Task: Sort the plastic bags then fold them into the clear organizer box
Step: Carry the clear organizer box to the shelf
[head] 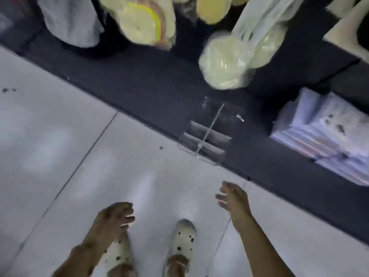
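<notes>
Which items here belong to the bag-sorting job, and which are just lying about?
Job: clear organizer box, folded dark bags inside it, left hand, right hand.

Lying about: hanging bagged yellow goods, paper stack, spotted clogs.

The floor [60, 156] is made of large pale grey tiles with thin dark joints, and soft light reflects on it. A dark grey mat [149, 92] runs diagonally across the upper part.

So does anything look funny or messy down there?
A little. Dark specks dot the pale floor at the left, and the clear organizer box straddles the edge of the dark mat instead of sitting squarely.
</notes>
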A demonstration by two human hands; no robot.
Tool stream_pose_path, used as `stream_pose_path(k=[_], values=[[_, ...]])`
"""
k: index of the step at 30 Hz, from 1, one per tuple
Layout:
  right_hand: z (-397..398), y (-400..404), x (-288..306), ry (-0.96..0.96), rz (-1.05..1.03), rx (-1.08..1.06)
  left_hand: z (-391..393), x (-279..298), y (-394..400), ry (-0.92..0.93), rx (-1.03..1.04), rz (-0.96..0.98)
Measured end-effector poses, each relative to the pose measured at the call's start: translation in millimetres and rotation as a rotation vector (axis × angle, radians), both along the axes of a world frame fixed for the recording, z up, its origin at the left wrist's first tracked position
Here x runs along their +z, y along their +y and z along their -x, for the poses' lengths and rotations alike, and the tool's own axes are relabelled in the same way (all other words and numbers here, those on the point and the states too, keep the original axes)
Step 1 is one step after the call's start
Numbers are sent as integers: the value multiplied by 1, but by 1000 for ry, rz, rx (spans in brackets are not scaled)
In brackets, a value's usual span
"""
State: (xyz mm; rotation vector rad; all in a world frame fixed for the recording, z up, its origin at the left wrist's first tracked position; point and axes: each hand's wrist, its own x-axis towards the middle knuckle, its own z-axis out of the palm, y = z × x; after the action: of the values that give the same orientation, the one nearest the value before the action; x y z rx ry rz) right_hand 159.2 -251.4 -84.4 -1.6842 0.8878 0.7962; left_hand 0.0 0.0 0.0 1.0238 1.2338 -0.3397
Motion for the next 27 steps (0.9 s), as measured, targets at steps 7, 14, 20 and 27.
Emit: stream_pose_path(k=[7, 14, 20, 27], values=[[-63, 16, -132, -72, -36, -213, -37, -152, -19, 67, -179, -76], [-64, 35, -145, -165, -26, -193, -43, -166, -31, 97, -157, -91], [-16, 16, -69, -128, 50, -93, -21, -95, -27, 76, -50, -27], [40, 18, 87, -213, -18, 244, 39, 33, -13, 107, 49, -39]])
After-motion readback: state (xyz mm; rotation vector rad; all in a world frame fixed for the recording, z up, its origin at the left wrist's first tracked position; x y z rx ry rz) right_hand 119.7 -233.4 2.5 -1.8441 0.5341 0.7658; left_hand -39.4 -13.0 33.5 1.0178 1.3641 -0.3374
